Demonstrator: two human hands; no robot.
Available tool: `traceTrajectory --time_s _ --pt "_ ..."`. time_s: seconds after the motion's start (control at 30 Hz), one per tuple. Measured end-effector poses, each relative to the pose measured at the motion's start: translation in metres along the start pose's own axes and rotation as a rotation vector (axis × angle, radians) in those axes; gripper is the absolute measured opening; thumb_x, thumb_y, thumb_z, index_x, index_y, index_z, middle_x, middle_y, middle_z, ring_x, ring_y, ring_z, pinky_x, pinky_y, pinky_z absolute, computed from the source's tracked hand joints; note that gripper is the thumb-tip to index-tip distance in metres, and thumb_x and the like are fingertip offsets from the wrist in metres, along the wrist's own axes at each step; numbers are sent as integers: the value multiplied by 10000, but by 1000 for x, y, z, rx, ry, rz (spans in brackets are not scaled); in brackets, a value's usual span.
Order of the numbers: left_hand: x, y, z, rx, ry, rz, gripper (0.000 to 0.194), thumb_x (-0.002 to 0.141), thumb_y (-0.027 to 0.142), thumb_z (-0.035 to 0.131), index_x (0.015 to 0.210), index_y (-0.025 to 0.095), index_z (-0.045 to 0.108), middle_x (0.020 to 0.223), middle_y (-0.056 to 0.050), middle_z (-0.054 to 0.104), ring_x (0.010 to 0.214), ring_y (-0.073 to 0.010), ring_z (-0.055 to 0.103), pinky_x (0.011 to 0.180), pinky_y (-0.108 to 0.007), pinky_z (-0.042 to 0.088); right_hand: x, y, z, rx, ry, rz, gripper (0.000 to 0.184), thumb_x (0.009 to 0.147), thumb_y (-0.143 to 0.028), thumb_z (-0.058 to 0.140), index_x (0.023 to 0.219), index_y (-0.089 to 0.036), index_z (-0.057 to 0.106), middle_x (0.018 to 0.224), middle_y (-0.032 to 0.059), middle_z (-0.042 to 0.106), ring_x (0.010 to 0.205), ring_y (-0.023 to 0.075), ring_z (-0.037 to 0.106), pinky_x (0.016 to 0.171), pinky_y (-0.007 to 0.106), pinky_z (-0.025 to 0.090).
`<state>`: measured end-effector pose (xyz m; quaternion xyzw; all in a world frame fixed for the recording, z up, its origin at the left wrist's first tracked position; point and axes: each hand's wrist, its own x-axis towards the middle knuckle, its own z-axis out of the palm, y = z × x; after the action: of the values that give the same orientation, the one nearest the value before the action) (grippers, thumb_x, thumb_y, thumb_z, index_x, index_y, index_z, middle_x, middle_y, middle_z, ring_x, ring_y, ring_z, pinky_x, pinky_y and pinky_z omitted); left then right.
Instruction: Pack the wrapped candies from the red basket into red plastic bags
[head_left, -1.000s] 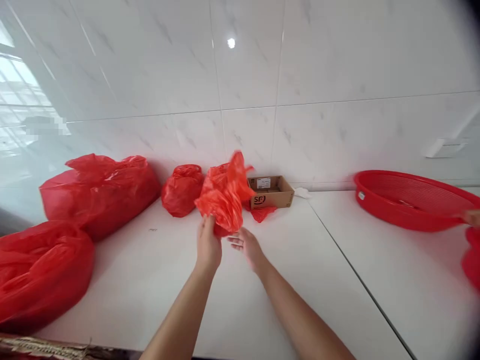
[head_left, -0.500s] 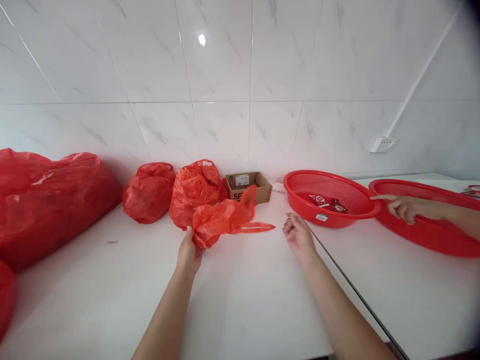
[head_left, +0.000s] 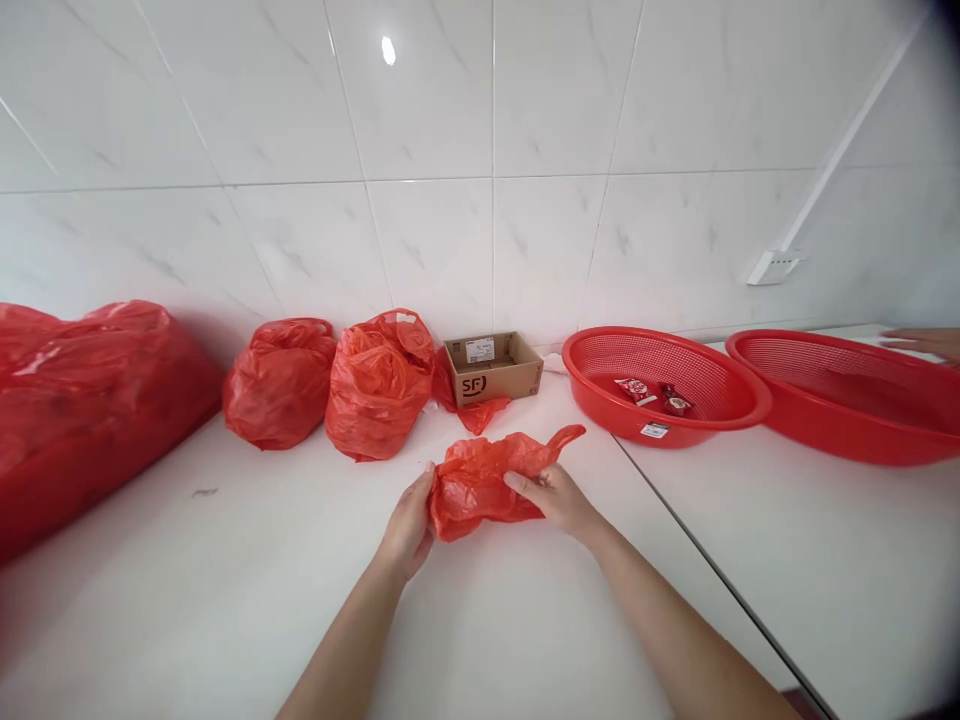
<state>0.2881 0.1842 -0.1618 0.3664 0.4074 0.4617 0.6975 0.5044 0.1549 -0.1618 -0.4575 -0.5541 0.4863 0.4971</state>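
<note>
The left hand [head_left: 409,525] grips the left end of a crumpled red plastic bag [head_left: 484,483], fingers curled round the film with the thumb on top. The right hand [head_left: 559,497] pinches the right side of the same bag, thumb over the film and fingers folded beneath. The bag lies low over the white counter [head_left: 225,600], near its middle, with its long axis running left to right. One loop handle sticks out at the far right end and points up and to the right. The film is thin, glossy and heavily wrinkled.

Farther back, against the white tiled wall [head_left: 420,130], stands a small open cardboard box [head_left: 493,368] with a printed logo on its near face. Left of it sit two knotted, bulging red bags [head_left: 375,385], and a much larger red sack [head_left: 90,400] fills the far left. Right of the box is a round red mesh basket [head_left: 739,405] holding a few small wrapped packets [head_left: 637,388]. Beyond it lies a wider red basket [head_left: 847,430], with another person's hand [head_left: 922,343] at its far rim.
</note>
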Motion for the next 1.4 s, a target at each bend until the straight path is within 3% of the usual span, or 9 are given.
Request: traceTrajectory --time_s 0.3,0.47,0.6,0.67,0.73,0.83,1.0,1.2,1.4 --pt "4 -1 1 178 145 173 483 793 605 594 588 200 430 541 60 340 484 -94 367 464 -209 384 10 -20 -43 412 602 -238 463 724 -597 692 970 -210 624 1011 74 708 901 220 669 735 331 527" --pt "-11 13 0 318 258 461 309 875 536 511 823 232 534 771 5 509 635 -142 484 575 -265 480 -5 -61 -42 -110 742 -322 415 839 -606 545 828 -202 638 784 43 685 760 206 640 683 318 493" --pt "-32 18 5 438 314 875 268 821 412 636 1052 291 575 1097 -51 533 979 -223 539 813 -356 494 -15 -78 0 -874 287 -273 361 769 -486 672 561 -198 608 544 27 582 634 218 590 694 355 448" --pt "-41 15 11 641 221 1144 361 733 323 732 1075 307 618 1256 -90 476 1199 -304 463 963 -448 433 -18 -72 30 -1011 -4 -332 101 704 -329 742 698 -236 702 624 18 642 722 248 612 780 389 441" --pt "-46 10 19 866 85 1237 313 685 263 769 981 291 672 1412 -113 373 1333 -374 345 1048 -514 349 -21 -62 53 -1034 -152 -398 222 659 -211 756 861 -302 735 780 1 700 850 263 619 875 409 423" --pt "-41 4 23 879 54 914 165 693 222 736 837 255 663 1491 -114 341 1236 -377 470 954 -498 416 -25 -54 67 -1042 -259 -357 295 600 -260 816 882 -322 754 879 10 706 954 295 607 971 458 374" --pt "-19 13 1 566 155 476 319 596 76 672 844 271 629 714 -16 648 501 -187 531 506 -295 401 -21 -61 44 -1093 -332 -90 276 809 -485 631 1004 -334 755 916 68 687 878 305 632 833 454 431" --pt "-10 43 -26 92 296 463 243 636 163 606 796 257 449 817 38 597 764 -144 617 726 -292 533 -11 -73 -18 -1124 -113 130 327 904 -436 495 917 -249 763 819 93 721 766 271 661 673 351 439" --pt "-11 43 -22 -78 127 114 208 629 98 556 817 184 578 834 -53 672 728 -169 659 684 -324 574 -25 -98 -48 -1180 -121 248 301 795 -390 621 1049 -272 732 712 53 696 514 200 598 519 298 396"
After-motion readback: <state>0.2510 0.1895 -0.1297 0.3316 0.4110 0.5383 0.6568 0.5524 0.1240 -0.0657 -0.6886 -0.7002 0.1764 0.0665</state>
